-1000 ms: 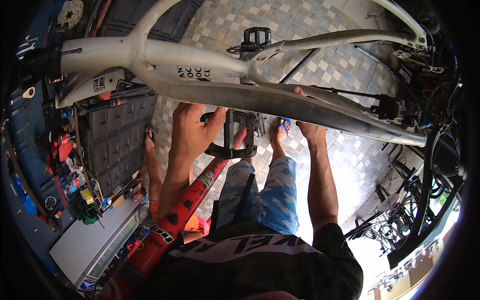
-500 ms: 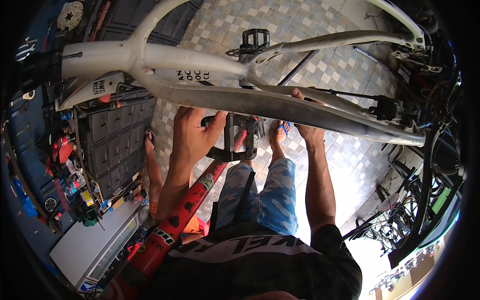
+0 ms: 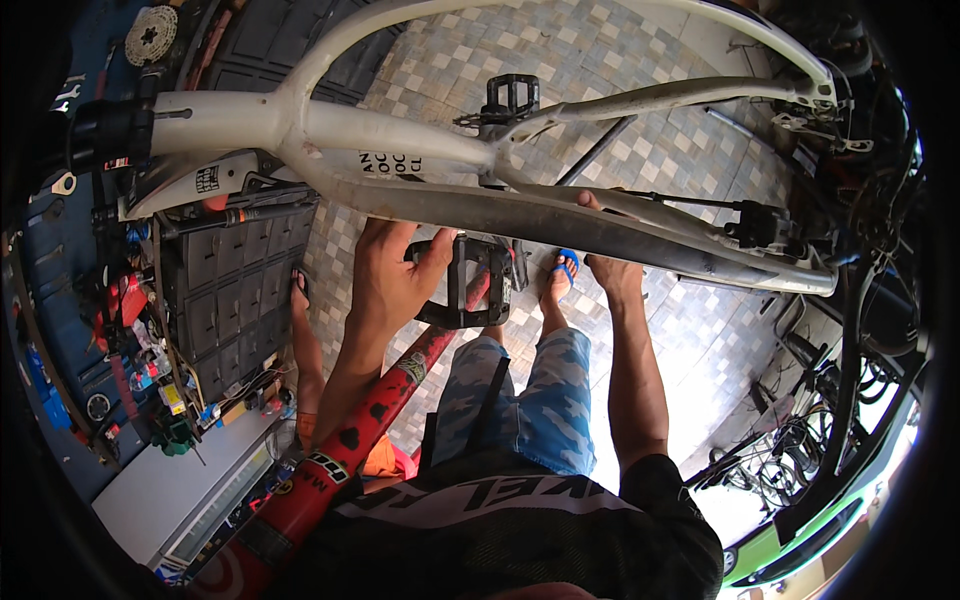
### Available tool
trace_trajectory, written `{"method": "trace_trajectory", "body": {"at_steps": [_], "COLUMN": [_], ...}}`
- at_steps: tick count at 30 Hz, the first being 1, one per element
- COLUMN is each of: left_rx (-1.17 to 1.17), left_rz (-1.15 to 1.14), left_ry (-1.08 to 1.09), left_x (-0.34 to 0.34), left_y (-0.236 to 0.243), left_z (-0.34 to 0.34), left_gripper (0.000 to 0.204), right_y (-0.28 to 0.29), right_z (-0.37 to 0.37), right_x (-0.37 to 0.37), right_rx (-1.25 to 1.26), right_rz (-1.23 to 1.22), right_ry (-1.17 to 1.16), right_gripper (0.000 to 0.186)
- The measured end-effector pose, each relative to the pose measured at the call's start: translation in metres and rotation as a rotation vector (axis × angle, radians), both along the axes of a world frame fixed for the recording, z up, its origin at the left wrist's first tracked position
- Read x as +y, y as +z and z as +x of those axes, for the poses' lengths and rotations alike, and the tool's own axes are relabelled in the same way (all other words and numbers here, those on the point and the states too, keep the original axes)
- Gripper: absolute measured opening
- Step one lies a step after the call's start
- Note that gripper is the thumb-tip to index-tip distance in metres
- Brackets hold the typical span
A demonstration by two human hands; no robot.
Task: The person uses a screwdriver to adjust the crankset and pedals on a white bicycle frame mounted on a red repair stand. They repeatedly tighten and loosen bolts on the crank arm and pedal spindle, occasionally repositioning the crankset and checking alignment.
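A grey-white bicycle frame spans the view in front of me. At its lower tube, my left hand is curled, its fingers disappearing behind the tube; what they grip is hidden. The thumb lies against a black platform pedal just below the frame. My right hand wraps around the same tube farther right, one fingertip showing beyond its upper edge. On the frame's far side sits a second black pedal.
A red bicycle tube slants up from the lower left toward the near pedal. Another person's leg is at left, near dark drawers. Bike parts crowd the right. A tool wall lines the far left.
The frame appears shifted and slightly tilted in view. Both hands keep their places along it, the right a little farther left. More of a green car shows at lower right.
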State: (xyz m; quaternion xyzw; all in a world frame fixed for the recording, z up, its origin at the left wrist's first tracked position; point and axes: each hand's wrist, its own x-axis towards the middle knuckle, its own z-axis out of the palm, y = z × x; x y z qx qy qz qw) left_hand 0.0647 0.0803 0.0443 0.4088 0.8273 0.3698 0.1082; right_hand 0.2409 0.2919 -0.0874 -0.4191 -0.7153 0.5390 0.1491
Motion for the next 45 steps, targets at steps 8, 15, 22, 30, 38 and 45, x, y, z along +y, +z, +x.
{"method": "trace_trajectory", "body": {"at_steps": [8,15,22,30,38,45], "left_rx": [0.019,-0.063,0.009,-0.057,-0.005,-0.075], "left_rz": [-0.001,-0.015,0.016,-0.003,0.045,0.037], "left_ry": [-0.001,0.057,0.008,0.054,0.048,0.079], "left_x": [0.001,0.0,0.001,0.001,0.0,0.001], "left_y": [0.002,0.0,0.0,0.0,-0.005,-0.005], "left_z": [-0.001,0.003,0.0,0.001,0.001,0.002], "left_gripper": [0.026,0.028,0.03,0.03,0.027,0.025], "right_y": [-0.017,-0.014,0.002,0.01,0.007,0.005], "right_z": [0.006,0.006,0.003,-0.004,-0.001,0.001], "right_x": [-0.002,-0.003,-0.005,-0.004,-0.003,-0.003], "right_rx": [0.037,-0.016,-0.012,0.099,0.099,0.068], "right_rz": [0.362,0.217,0.202,0.142,0.259,0.409], "right_ry": [0.118,0.094,0.087,-0.008,0.066,0.135], "right_gripper": [0.029,0.031,0.029,0.047,0.044,0.034]}}
